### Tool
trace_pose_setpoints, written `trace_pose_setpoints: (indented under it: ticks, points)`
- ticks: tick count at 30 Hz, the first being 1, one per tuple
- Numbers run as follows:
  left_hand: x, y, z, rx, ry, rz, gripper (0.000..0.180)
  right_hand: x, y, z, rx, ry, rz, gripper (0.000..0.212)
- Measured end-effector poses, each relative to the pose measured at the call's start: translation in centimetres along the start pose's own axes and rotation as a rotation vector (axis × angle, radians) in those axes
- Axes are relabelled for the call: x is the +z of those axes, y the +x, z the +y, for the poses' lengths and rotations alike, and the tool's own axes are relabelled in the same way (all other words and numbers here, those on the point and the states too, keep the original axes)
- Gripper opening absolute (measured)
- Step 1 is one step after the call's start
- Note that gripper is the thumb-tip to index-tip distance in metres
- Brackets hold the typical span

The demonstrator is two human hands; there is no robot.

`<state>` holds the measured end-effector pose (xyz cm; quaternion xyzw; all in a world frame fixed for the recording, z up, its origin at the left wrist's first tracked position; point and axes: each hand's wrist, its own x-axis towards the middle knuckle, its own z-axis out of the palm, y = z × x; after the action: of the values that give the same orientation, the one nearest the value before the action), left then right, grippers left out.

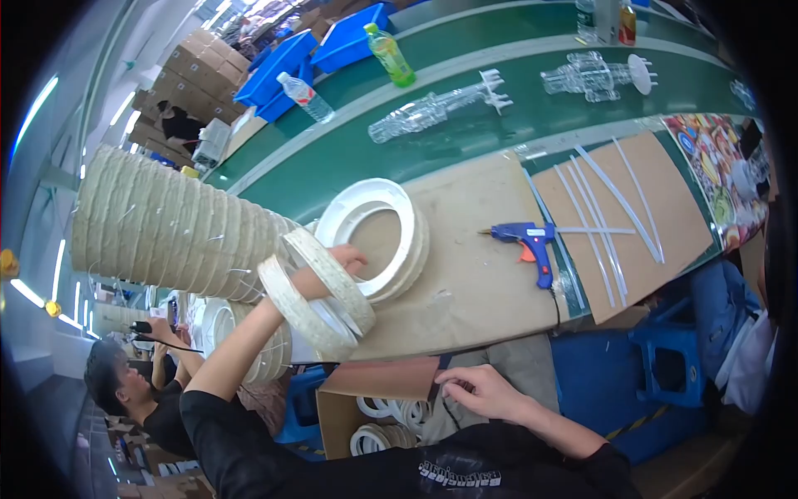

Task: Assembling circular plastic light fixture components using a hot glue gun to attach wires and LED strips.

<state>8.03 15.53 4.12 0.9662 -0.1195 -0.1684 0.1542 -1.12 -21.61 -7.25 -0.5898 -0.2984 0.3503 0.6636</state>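
My left arm passes through two cream, rough-textured rings that hang around the wrist. Past them, my left hand curls its fingers over the near-left rim of a white ring lying on a short stack of similar rings on the table. The thumb is hidden. Below the table edge, my right hand hovers beside the brown flap of a cardboard box; its fingers are loosely bent and apart, with nothing visible in them. More rings sit inside that box.
A long column of cream rings leans at left. To the right lie a blue glue gun and clear glue sticks on cardboard. Clear plastic parts and bottles stand along the green belt. Another person works at left.
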Motion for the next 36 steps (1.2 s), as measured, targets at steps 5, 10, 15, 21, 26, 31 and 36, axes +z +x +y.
trace_pose_setpoints:
  ticks: [5,10,15,21,26,31,36]
  points:
    - [0.3,-2.6,2.4,-0.057,-0.346,0.001,0.025,-1.2,4.0,-3.3,-0.228,-0.290,0.383,0.031]
    - [0.9,-4.6,4.5,-0.123,-0.628,0.086,0.026,-2.5,10.6,-6.1,-0.416,-0.588,0.583,0.080]
    - [1.1,-5.0,3.8,-0.040,-0.750,0.076,0.026,-2.2,14.9,-4.0,-0.336,-0.551,0.492,0.094]
    - [0.8,-3.7,4.1,-0.196,-0.707,0.120,0.028,-2.6,16.7,-3.4,-0.321,-0.444,0.527,0.091]
    - [1.8,-2.7,3.8,-0.124,-0.720,0.088,0.043,-3.0,17.0,-1.4,-0.313,-0.349,0.504,0.091]
    - [1.4,-0.9,6.7,-0.131,-0.473,0.005,0.062,-2.8,17.1,-0.8,-0.384,-0.430,0.579,0.087]
    - [1.8,-0.6,6.2,-0.110,-0.317,0.063,0.072,-2.2,17.9,-1.1,-0.356,-0.487,0.612,0.078]
